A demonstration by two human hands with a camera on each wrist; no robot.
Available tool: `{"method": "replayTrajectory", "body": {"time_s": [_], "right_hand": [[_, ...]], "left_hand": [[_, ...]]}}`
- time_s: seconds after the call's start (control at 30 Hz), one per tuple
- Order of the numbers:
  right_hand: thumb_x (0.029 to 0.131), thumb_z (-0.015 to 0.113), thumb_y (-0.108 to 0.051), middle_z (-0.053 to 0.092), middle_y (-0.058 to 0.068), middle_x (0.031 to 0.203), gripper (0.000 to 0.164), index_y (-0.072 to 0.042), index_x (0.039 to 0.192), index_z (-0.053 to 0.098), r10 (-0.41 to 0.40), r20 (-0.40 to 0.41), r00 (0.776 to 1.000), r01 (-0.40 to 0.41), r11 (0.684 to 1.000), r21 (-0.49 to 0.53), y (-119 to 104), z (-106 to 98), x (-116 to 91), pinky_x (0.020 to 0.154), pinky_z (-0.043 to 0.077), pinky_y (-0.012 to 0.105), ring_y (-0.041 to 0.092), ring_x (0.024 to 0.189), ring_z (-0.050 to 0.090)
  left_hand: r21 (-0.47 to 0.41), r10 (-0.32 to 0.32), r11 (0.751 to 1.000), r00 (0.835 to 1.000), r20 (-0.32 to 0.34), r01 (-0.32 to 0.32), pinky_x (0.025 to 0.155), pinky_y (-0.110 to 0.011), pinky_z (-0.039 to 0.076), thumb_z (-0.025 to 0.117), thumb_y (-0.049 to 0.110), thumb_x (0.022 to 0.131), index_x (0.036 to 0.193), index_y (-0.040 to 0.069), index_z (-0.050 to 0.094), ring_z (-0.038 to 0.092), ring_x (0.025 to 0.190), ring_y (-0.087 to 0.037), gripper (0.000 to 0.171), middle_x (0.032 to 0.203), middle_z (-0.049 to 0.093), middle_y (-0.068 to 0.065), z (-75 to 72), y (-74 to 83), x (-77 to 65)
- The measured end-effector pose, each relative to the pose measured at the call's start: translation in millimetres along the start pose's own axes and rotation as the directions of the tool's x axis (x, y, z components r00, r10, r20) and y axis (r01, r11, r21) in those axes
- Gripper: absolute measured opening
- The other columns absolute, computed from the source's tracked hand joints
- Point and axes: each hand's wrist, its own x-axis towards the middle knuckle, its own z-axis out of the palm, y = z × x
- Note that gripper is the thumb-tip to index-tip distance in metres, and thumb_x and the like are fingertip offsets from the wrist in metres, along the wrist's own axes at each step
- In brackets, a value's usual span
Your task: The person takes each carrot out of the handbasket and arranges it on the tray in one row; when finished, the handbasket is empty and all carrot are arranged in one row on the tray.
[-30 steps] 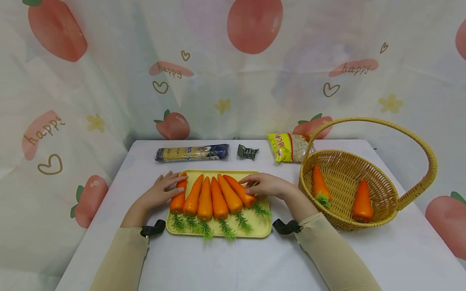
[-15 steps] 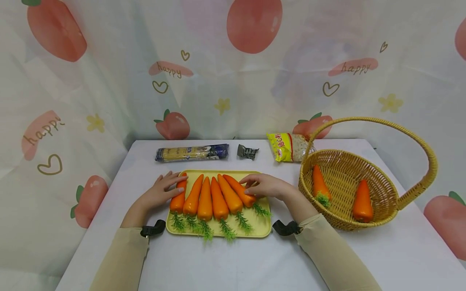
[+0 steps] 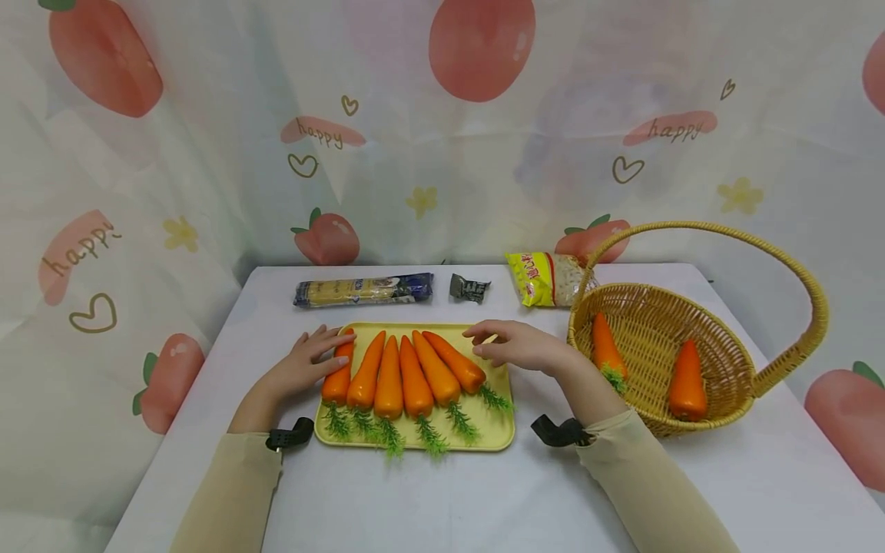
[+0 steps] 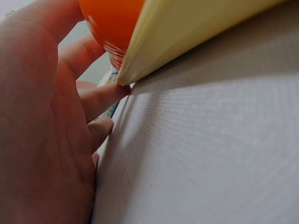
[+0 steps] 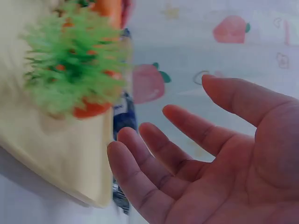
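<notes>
Several orange toy carrots with green tops lie side by side on a yellow tray, tips pointing away. My left hand rests at the tray's left edge, its fingers fairly straight and touching the leftmost carrot. In the left wrist view, fingertips meet the tray's rim below that carrot's rounded end. My right hand is raised just off the rightmost carrot, with nothing in it. Its palm and spread, slightly bent fingers show in the right wrist view, apart from the blurred green carrot top.
A wicker basket with a tall handle stands to the right, holding two more carrots. Along the back lie a long noodle-like packet, a small black wrapped packet and a yellow-and-clear bag.
My right hand has let go of the rightmost carrot and moved up and right, away from it. The left hand and the carrots stay as they were.
</notes>
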Motion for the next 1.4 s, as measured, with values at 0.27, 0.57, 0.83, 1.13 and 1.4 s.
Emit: {"method": "replayTrajectory", "body": {"time_s": [0.27,0.57,0.83,1.13,1.4], "right_hand": [[0.101,0.055,-0.034,0.053,0.016,0.139,0.046,-0.017,0.144,0.049,-0.048,-0.044,0.998,0.047,0.998,-0.038,-7.6,-35.0,-44.0,0.098,0.055,0.041,0.03,0.116,0.061],[0.102,0.055,-0.036,0.055,0.011,0.139,0.043,-0.018,0.14,0.052,-0.007,-0.16,0.987,-0.003,0.998,-0.06,19.0,-81.8,-99.5,0.098,0.052,0.041,0.028,0.113,0.063],[0.104,0.048,-0.037,0.042,0.017,0.147,0.053,-0.005,0.146,0.041,0.072,-0.237,0.969,-0.068,0.997,0.024,55.8,-121.0,-129.3,0.092,0.058,0.04,0.02,0.113,0.061],[0.105,0.044,-0.044,0.031,0.024,0.154,0.062,-0.006,0.152,0.03,0.224,-0.199,0.954,-0.199,0.97,0.139,77.0,-138.5,-128.3,0.092,0.057,0.051,0.045,0.128,0.049],[0.104,0.049,-0.04,0.04,0.028,0.143,0.064,-0.004,0.152,0.028,0.318,-0.14,0.938,-0.285,0.935,0.213,93.1,-142.0,-119.8,0.09,0.058,0.052,0.036,0.116,0.061]], "left_hand": [[-0.026,0.017,1.0,1.0,-0.007,-0.017,0.121,-0.061,-0.008,0.056,0.052,0.096,0.148,0.029,0.046,0.005,0.153,-0.041,0.058,0.162,0.029,-0.014,15.4,-55.4,22.0],[-0.027,-0.009,1.0,1.0,-0.005,0.009,0.122,-0.06,-0.008,0.055,0.056,0.095,0.148,0.031,0.046,0.005,0.154,-0.039,0.059,0.163,0.029,-0.012,13.4,-48.6,21.4],[-0.028,-0.023,0.999,1.0,0.004,0.023,0.122,-0.059,-0.008,0.055,0.058,0.094,0.148,0.033,0.046,0.004,0.155,-0.037,0.06,0.163,0.027,-0.009,14.0,-48.6,22.0],[-0.031,-0.015,0.999,1.0,-0.003,0.015,0.122,-0.06,-0.008,0.055,0.057,0.095,0.148,0.032,0.047,0.005,0.154,-0.039,0.059,0.163,0.029,-0.01,14.3,-46.6,21.9],[-0.028,-0.012,1.0,1.0,-0.004,0.012,0.122,-0.059,-0.007,0.055,0.056,0.095,0.148,0.032,0.047,0.006,0.154,-0.039,0.058,0.162,0.03,-0.011,14.1,-48.2,22.4]]}}
